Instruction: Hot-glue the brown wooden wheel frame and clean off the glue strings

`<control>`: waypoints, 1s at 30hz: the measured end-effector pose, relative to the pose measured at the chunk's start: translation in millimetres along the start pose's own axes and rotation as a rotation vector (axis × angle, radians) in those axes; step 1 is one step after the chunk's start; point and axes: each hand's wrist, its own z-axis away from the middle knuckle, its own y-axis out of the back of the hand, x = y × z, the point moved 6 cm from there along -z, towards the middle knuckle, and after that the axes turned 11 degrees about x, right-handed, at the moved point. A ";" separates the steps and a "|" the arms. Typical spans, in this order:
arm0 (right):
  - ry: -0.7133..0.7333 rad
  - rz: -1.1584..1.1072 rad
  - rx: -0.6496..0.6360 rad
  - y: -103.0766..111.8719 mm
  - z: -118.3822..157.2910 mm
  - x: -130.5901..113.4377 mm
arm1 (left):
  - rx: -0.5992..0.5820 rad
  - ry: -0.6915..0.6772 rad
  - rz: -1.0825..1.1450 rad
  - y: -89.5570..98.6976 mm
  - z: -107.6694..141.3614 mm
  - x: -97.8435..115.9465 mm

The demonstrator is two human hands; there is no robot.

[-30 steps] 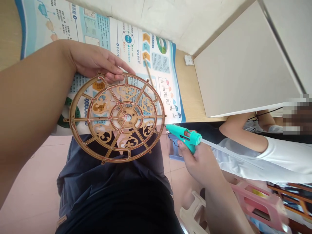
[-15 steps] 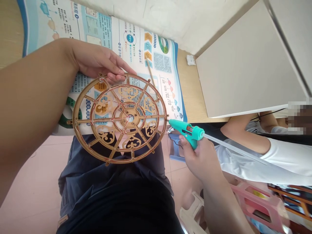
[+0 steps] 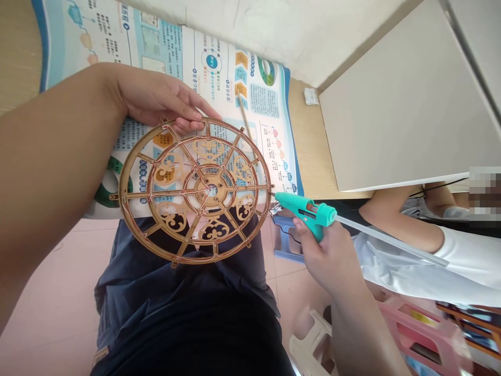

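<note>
My left hand (image 3: 172,102) pinches the far rim of a round wooden wheel frame (image 3: 187,218), thumb on top. The wheel has spokes, inner rings and cut-out scroll ornaments, with glossy reddish lines along its rings and spokes. It is held over the table edge and my lap. Wrapped around the handle of a turquoise glue gun (image 3: 301,208) is my right hand (image 3: 326,253). The gun's nozzle is at the wheel's right rim; whether it touches cannot be made out. A long clear glue stick (image 3: 391,241) sticks out of its back.
Under the wheel a printed poster (image 3: 219,47) covers the wooden table (image 3: 313,130), with a thin wooden stick (image 3: 247,120) on it. A white panel box (image 3: 395,99) stands at right. Beyond are a person in a white sleeve (image 3: 462,250), a blue stool (image 3: 287,237) and a pink stool (image 3: 422,329).
The glue gun and my right hand have shifted slightly right in view, the nozzle staying near the rim. The whole scene has also drifted a little right. My left hand keeps its hold.
</note>
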 end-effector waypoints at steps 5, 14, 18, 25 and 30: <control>-0.008 -0.001 -0.035 3.6 5.5 3.7 | -0.003 -0.001 -0.004 -1.8 0.4 0.1; -0.019 0.013 0.005 8.0 -2.5 -1.5 | 0.007 0.017 0.003 1.6 -1.1 -4.8; -0.031 0.013 0.011 6.9 -5.6 -0.8 | -0.056 -0.053 -0.032 -0.9 -1.8 -1.5; -0.023 0.022 0.002 5.6 -7.0 0.1 | -0.070 -0.054 -0.074 -2.2 -2.0 -0.2; -0.028 0.016 -0.015 5.1 -5.6 -0.4 | -0.049 -0.041 -0.053 -0.7 -2.1 -1.6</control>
